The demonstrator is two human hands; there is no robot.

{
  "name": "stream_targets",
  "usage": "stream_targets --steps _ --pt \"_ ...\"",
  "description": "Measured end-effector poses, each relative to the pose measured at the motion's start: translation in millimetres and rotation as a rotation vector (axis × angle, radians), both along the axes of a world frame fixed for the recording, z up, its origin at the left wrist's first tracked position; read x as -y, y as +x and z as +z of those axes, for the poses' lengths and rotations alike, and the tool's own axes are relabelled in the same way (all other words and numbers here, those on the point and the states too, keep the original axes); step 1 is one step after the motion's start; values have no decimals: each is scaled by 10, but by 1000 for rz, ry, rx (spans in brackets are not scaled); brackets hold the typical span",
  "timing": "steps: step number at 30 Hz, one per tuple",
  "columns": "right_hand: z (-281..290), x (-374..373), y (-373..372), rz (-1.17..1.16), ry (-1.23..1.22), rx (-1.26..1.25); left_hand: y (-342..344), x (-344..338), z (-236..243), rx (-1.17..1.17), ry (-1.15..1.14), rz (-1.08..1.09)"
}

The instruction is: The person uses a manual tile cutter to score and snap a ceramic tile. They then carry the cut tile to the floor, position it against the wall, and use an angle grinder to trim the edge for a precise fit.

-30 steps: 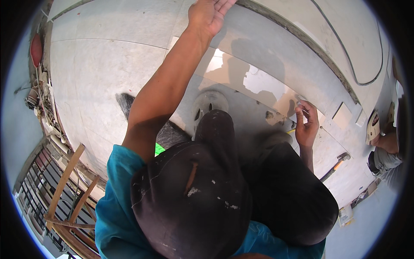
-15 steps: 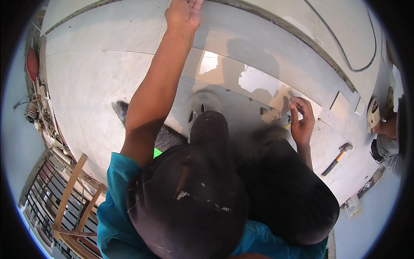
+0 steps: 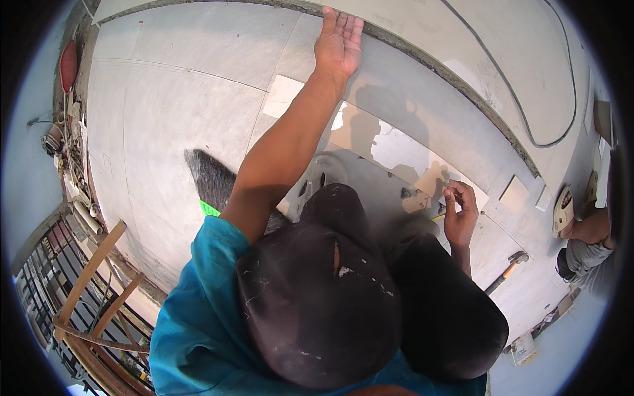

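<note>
My left hand (image 3: pixel 338 53) reaches forward with palm up and fingers extended, holding nothing, at a rough ledge edge (image 3: pixel 439 66). Below it a long pale strip of tile or board (image 3: pixel 403 148), patched with sunlight and shadow, lies on large grey panels (image 3: pixel 158 105). Near the strip's right end my right hand (image 3: pixel 460 204) has thumb and fingers curled around something small I cannot make out. A black-bristled brush (image 3: pixel 211 178) with a green label lies left of my left forearm, partly hidden by it. A grey shoe (image 3: pixel 310 185) shows beyond my dark-trousered knee.
A hammer (image 3: pixel 512 264) and small tile (image 3: pixel 514 195) lie to the right. A co-worker's leg (image 3: pixel 588 231) is at far right. A looped cable (image 3: pixel 528 125) crosses the upper surface. Wooden pieces (image 3: pixel 92 277), railing bars and rubble line the left.
The view has shifted. My left hand has moved rightward along the edge since half a second ago, still open. My right hand stays beside the strip with little change.
</note>
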State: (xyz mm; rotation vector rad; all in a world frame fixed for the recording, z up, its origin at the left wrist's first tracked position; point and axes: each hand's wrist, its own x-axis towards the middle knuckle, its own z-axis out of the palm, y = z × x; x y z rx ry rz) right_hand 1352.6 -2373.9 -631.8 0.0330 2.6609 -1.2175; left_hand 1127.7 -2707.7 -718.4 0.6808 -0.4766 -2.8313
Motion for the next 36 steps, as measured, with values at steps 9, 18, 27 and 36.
stream_targets --steps 9,18,27,36 --pt "-37 8 69 -38 3 120 108 42 366 90 9 -32" --pt "-75 41 129 -35 -101 59 101 109 303 58 -11 105" --pt "21 436 -1000 -370 -1062 531 132 35 328 82 -219 -322" --pt "-218 527 -1615 -520 -1285 360 162 -171 519 171 -320 -350"
